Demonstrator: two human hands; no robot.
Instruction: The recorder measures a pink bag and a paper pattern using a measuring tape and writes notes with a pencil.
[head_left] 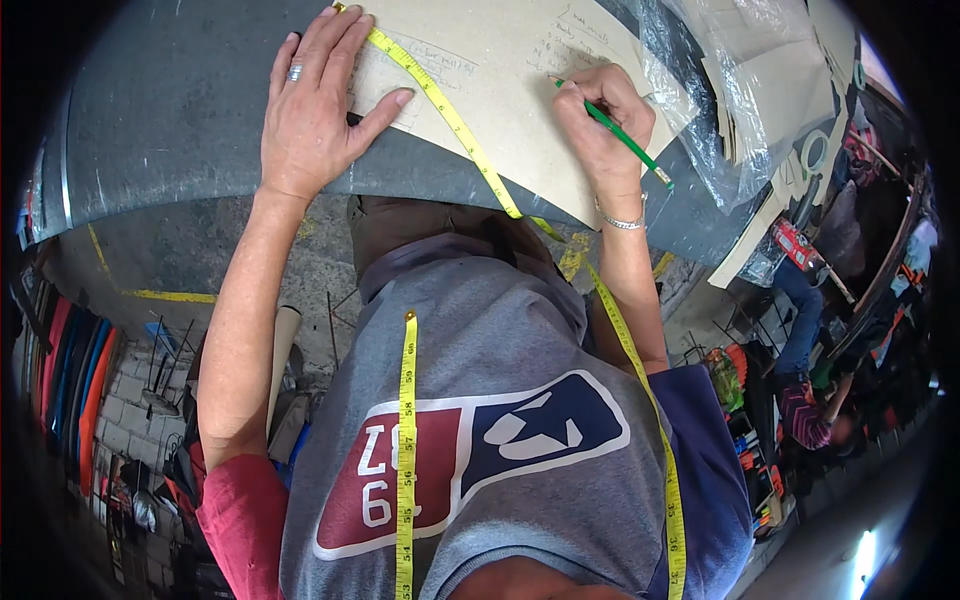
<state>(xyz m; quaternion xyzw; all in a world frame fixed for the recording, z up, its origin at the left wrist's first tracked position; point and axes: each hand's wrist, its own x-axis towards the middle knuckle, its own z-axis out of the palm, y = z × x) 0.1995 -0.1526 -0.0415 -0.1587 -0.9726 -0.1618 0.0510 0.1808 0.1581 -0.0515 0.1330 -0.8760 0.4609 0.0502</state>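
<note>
My left hand [312,110] lies flat with its thumb spread, at the left edge of a large tan sheet of paper [520,145]. Its fingertips are at the metal end of a yellow measuring tape [450,112], which runs slantwise over the sheet and off the table's near edge. In my right hand [605,125] is a green pencil [628,141], gripped in a writing hold with its tip at the sheet. Pencilled handwriting covers parts of the paper. The tape also hangs round my neck, its other end [408,400] lying down my shirt front.
The sheet rests on a dark grey table [160,130] with a curved-looking near edge. At the right are clear plastic wrap [715,130], more tan paper pieces [785,85] and scissors [812,155]. Colourful rolls or folds [85,390] stand at lower left. Another person [805,415] is at far right.
</note>
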